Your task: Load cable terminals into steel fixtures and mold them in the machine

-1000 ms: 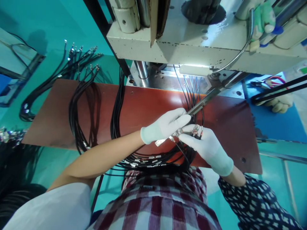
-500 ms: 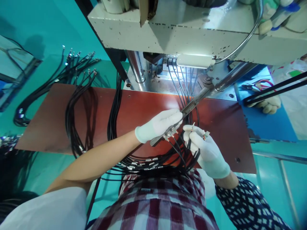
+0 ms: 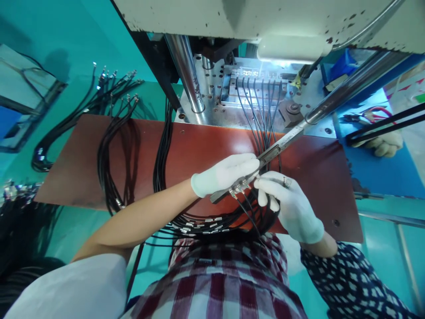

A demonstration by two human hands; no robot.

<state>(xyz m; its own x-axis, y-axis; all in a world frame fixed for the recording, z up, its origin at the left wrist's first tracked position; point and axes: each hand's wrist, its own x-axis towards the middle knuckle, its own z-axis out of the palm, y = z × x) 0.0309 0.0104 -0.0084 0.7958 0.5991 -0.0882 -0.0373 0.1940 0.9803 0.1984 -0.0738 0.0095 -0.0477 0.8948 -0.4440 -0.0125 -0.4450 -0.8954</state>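
My left hand [image 3: 227,174], in a white glove, is closed round a long slotted metal bar [image 3: 283,142] that slants over the board. Several small metal cable connectors [image 3: 239,186] sit along the bar's lower part, black cables hanging from them. Against the bar's near edge, my gloved right hand [image 3: 288,201] pinches a cable connector whose end is mostly hidden by the fingers. More black cable [image 3: 270,221] runs under that hand. A looped bundle of black cables with silver ends [image 3: 199,226] lies at the board's front edge, close to my body.
A press with steel posts [image 3: 186,75] stands behind the red-brown board [image 3: 312,177]. Several thin cables [image 3: 255,115] come out of its metal die [image 3: 229,91]. Black cable bundles [image 3: 106,168] lie at left. Pliers [image 3: 357,117] and a work glove [image 3: 385,144] rest on the blue surface at right.
My right hand has moved in to the bar, bringing the connector against its edge. The left hand keeps its hold. The view has tipped down, showing more of the press's die.
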